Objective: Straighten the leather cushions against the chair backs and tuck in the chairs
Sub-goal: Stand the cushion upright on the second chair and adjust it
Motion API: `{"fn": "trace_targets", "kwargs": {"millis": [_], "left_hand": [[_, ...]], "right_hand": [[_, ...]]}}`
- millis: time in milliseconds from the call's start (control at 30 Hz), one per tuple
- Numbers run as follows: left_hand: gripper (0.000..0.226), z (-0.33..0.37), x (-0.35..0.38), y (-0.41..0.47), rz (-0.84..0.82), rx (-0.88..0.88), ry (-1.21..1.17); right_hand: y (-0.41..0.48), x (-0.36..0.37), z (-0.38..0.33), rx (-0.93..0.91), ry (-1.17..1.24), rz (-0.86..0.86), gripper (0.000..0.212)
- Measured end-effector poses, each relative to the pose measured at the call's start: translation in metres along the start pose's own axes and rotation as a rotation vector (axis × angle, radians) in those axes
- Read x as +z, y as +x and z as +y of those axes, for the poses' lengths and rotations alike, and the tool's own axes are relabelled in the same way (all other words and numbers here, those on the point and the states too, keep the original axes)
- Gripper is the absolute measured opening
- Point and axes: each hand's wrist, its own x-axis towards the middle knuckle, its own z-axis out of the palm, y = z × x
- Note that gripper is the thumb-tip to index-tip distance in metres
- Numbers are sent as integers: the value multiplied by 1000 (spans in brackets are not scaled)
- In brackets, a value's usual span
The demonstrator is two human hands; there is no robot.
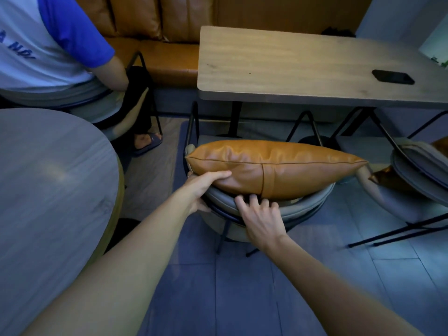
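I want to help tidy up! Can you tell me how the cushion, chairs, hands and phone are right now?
leather cushion: lying on top of the chair back.
near chair: not fully under the table.
second chair: pulled out, cushion on it.
left hand: gripping chair back, thumb on cushion.
right hand: fingers on chair back, under cushion.
phone: flat on table.

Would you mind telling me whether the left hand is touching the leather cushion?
Touching. The head view shows the left hand with its thumb pressed flat on the leather cushion.
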Motion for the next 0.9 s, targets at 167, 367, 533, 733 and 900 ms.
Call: {"fn": "trace_targets", "kwargs": {"millis": [167, 367, 533, 733, 900], "left_hand": [[121, -2, 4, 0, -11, -9, 7], [126, -7, 14, -4, -33, -25, 3], [125, -5, 19, 0, -42, -16, -29], [130, -2, 29, -3, -40, -8, -58], [126, -3, 28, -6, -41, -14, -61]], "right_hand": [[1, 5, 4, -32, 3, -42, 60], [-9, 8, 15, -35, -13, -85, 61], [-5, 9, 25, -68, 3, -134, 66], [-8, 2, 30, -39, -9, -208, 61], [-10, 1, 27, -9, 37, -167, 62]]}}
